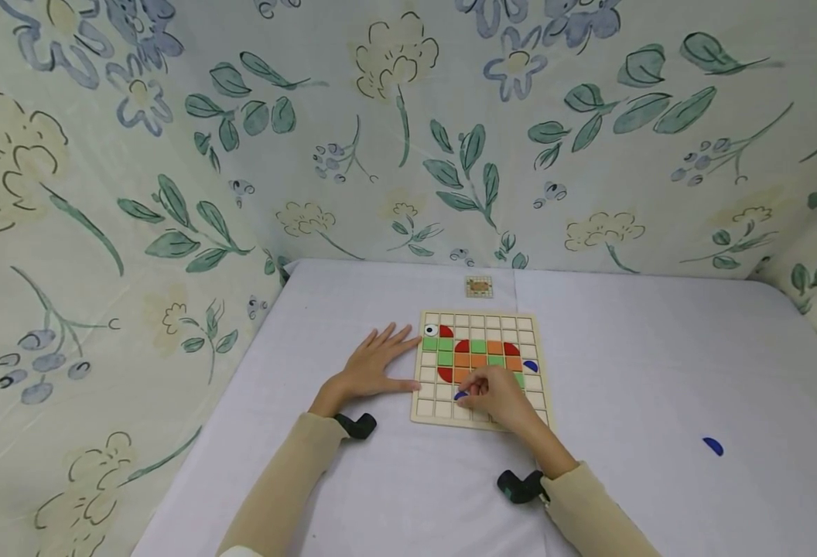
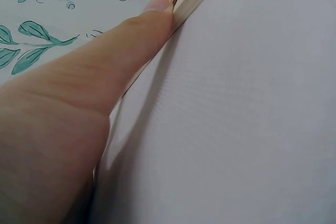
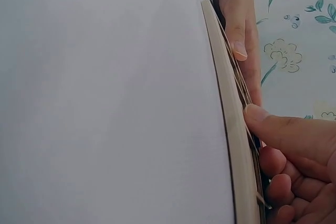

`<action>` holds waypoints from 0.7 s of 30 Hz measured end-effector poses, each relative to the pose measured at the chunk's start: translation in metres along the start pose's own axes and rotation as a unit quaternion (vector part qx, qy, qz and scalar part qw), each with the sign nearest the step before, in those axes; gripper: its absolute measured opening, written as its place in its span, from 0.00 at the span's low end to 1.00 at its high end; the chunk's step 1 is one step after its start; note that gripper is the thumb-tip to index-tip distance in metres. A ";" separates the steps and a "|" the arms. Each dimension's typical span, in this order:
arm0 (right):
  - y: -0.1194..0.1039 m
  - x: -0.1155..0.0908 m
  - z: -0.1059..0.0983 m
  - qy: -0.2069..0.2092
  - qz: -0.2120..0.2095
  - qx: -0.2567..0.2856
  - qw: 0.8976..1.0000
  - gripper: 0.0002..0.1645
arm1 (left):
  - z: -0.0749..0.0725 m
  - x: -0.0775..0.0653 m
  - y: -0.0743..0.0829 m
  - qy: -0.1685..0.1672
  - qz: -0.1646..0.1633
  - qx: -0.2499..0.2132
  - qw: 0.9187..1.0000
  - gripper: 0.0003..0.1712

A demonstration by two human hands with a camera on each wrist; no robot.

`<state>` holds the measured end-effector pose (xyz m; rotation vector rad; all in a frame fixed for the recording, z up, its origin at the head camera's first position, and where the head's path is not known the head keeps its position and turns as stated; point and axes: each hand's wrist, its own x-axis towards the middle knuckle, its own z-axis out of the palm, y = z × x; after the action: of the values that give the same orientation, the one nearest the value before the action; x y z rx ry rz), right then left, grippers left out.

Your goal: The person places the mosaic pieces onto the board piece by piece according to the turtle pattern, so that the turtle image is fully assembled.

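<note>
A square wooden grid board (image 1: pixel 425 415) lies on the table, with red, green and orange pieces and a round eye piece (image 1: pixel 431 330) in its cells. My left hand (image 1: pixel 370 363) is spread flat at the board's left edge, thumb and a fingertip touching it. In the left wrist view the thumb (image 2: pixel 136 35) lies against the board's side. My right hand (image 1: pixel 495 393) pinches a blue curved piece (image 1: pixel 460 395) over the lower rows, hiding some cells. Another blue piece (image 1: pixel 531 366) sits in a cell at the board's right side.
A loose blue half-round piece (image 1: pixel 713 446) lies on the white cloth to the right. Behind the board lies a small pattern card (image 1: pixel 479 287). A floral curtain (image 1: pixel 408 155) rises behind the table and on the left.
</note>
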<state>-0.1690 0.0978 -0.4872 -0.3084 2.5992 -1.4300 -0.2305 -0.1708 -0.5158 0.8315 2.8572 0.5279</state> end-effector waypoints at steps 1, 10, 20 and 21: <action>0.000 0.000 0.000 0.000 0.001 0.002 1.000 0.08 | 0.000 0.000 0.000 0.000 0.000 -0.001 1.000 0.55; 0.000 -0.004 -0.010 -0.005 -0.008 0.019 1.000 0.09 | 0.000 0.000 0.000 -0.001 -0.001 0.000 1.000 0.55; 0.007 -0.018 -0.060 0.052 -0.032 -0.006 0.998 0.12 | 0.000 0.000 0.000 -0.003 -0.002 -0.001 1.000 0.56; 0.008 -0.021 -0.067 0.061 -0.032 -0.013 0.998 0.12 | 0.000 0.000 0.000 -0.003 -0.003 -0.002 1.000 0.56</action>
<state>-0.1655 0.1618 -0.4581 -0.3185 2.7295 -1.4819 -0.2302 -0.1707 -0.5153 0.8232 2.8513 0.5297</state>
